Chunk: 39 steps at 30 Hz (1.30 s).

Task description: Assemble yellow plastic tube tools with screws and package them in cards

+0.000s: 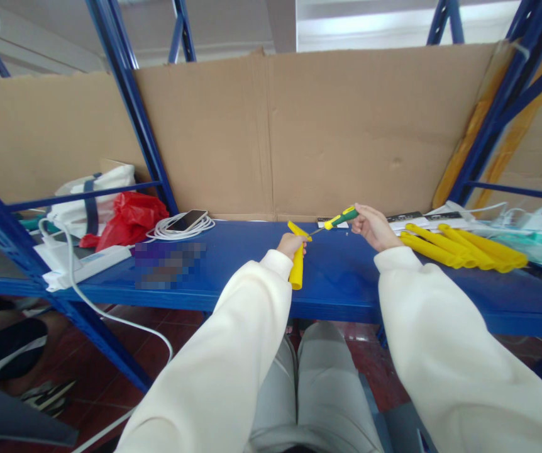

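Observation:
My left hand is closed around a yellow tube-like piece, held tilted over the front part of the blue shelf. A short yellow part juts out sideways near my fingers. In my right hand is a screwdriver with a green and yellow handle, gripped at the handle's end. Its thin shaft points left and down to the yellow piece by my left fingers. Whether the tip touches a screw is too small to tell. Several more yellow pieces lie side by side to the right of my right hand.
At the left are a power strip, a red plastic bag, a white bag and a phone on a coiled white cable. Cardboard stands behind the shelf. Blue posts rise at both sides. Another person's leg shows lower left.

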Available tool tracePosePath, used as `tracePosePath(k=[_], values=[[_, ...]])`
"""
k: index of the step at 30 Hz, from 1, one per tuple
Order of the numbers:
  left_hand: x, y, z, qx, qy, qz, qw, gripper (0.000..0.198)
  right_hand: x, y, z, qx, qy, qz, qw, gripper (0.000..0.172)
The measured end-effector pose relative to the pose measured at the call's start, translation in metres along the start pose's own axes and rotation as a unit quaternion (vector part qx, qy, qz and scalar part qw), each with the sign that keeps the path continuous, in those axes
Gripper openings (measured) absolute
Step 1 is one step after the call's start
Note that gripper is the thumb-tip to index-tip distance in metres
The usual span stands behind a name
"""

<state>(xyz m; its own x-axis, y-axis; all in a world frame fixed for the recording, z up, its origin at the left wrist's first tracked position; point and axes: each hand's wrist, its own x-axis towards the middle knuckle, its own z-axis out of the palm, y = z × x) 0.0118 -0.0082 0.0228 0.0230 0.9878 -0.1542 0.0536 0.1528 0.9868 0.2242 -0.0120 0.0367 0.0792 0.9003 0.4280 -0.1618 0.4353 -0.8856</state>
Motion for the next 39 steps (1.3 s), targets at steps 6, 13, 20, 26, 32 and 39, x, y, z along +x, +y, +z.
tracePosePath(k=[6,13,20,26,32,39], values=[[0.004,-0.002,0.000,-0.005,0.005,-0.004,1.000,0.012,-0.003,-0.004,0.004,0.003,-0.036,0.005,0.999,0.035],[0.002,-0.001,0.000,0.000,0.001,0.003,1.000,0.012,0.001,0.003,0.001,-0.008,0.014,-0.015,1.000,0.046],[-0.001,0.000,0.000,0.007,-0.001,0.003,1.000,0.016,0.004,0.007,-0.001,-0.024,0.021,-0.023,0.999,0.050],[-0.001,0.000,0.001,0.005,0.006,0.004,1.000,0.021,0.000,0.003,0.001,-0.020,-0.007,-0.020,1.000,0.046],[-0.003,0.001,0.001,0.011,0.004,0.006,1.000,0.028,-0.002,0.002,0.003,-0.020,-0.013,-0.042,0.999,0.044],[0.000,0.000,0.000,0.013,-0.001,0.003,1.000,0.020,0.002,0.006,0.003,-0.039,0.044,-0.026,0.998,0.045]])
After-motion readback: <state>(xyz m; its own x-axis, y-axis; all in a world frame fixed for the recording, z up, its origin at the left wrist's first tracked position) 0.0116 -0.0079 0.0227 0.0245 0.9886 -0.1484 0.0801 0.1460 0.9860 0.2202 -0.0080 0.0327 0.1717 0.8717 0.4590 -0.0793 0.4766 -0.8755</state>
